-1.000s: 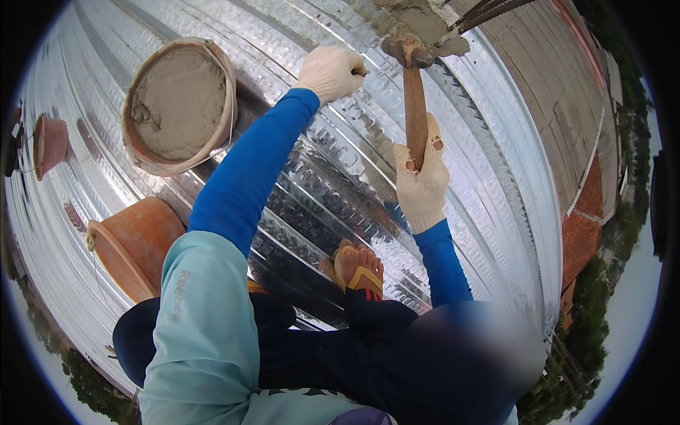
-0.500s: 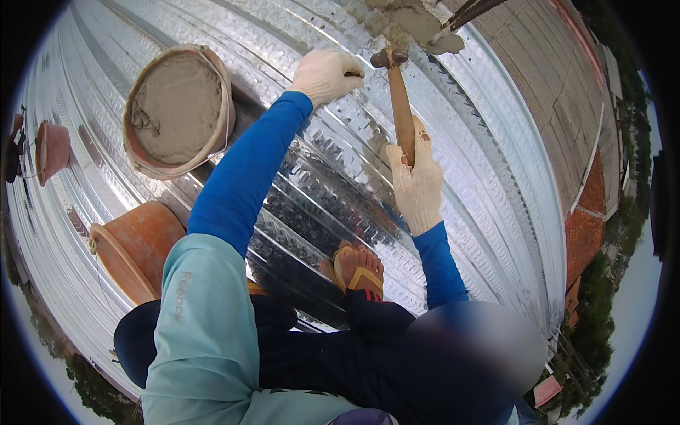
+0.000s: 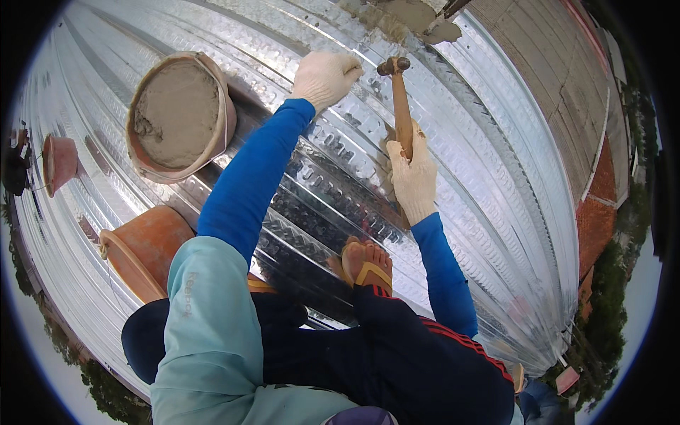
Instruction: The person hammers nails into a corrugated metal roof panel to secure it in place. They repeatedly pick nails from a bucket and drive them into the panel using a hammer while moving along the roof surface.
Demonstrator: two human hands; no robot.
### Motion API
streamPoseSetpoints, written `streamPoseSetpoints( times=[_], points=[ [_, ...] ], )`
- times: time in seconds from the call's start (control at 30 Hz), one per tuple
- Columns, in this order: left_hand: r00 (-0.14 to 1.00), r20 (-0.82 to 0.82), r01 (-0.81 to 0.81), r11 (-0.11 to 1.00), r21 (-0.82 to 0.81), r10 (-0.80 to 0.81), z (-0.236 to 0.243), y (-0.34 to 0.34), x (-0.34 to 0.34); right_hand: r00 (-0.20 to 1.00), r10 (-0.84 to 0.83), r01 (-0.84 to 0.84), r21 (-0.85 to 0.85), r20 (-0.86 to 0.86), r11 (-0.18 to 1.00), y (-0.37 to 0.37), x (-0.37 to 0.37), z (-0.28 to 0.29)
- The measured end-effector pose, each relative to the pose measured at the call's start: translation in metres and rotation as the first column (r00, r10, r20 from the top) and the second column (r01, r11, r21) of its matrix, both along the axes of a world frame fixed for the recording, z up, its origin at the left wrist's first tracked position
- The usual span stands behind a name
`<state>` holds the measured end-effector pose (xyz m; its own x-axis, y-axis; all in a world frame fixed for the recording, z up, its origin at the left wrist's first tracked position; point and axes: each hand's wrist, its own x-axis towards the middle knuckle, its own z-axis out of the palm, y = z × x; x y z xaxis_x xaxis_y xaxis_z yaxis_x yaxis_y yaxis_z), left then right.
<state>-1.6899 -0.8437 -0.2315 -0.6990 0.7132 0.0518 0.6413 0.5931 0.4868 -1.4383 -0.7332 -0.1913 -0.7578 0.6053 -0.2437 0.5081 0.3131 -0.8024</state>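
Note:
My right hand [image 3: 413,177], in a cream knit glove, is wrapped around the wooden handle of a hammer [image 3: 401,106]. The hammer's head points away from me, over the ribbed metal sheets [image 3: 489,212]. To its left, my left hand [image 3: 326,78], gloved the same way, is closed with thumb and fingers together above the sheets; anything between the fingers is too small to make out. Left of my left arm stands a bucket [image 3: 228,124] filled nearly to the rim with grey mortar [image 3: 177,117].
An orange bucket [image 3: 159,241] lies tipped by my left elbow. Farther left is a smaller reddish bucket [image 3: 62,164]. Wet mortar [image 3: 418,18] is spread at the far edge, beside a grey slab surface [image 3: 538,78]. My sandalled foot [image 3: 368,263] rests on the slick ribbed metal.
The hammer head has drawn slightly toward me, away from the mortar patch. My left hand stays closed in nearly the same place. The whole view has shifted a little.

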Motion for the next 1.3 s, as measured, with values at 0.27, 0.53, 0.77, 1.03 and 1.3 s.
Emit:
streamPoseSetpoints(
  times=[0.27,0.53,0.77,1.03,1.3],
  points=[
    [1.0,0.016,-0.009,0.998,0.06,0.008,-0.008,-0.006,0.0,1.0,0.016,-0.013,0.109,-0.02,0.994,-0.005,-0.002,-0.001],
    [0.993,-0.11,0.047,0.998,0.036,-0.043,-0.009,-0.006,0.003,0.999,0.006,-0.004,0.07,-0.037,0.998,-0.005,-0.003,0.003],
    [1.0,0.016,0.008,0.998,0.054,-0.009,-0.007,-0.003,-0.004,0.999,0.01,-0.007,0.093,-0.037,0.996,-0.006,-0.002,0.0],
    [0.997,-0.018,-0.075,0.997,0.017,0.075,-0.007,-0.006,0.013,0.996,0.078,-0.07,0.141,-0.047,0.988,-0.003,-0.001,-0.001],
    [0.988,-0.155,-0.009,1.0,0.024,0.013,-0.008,-0.002,0.018,0.998,0.055,-0.056,0.067,0.018,0.996,0.003,-0.001,0.003]
  ],
)
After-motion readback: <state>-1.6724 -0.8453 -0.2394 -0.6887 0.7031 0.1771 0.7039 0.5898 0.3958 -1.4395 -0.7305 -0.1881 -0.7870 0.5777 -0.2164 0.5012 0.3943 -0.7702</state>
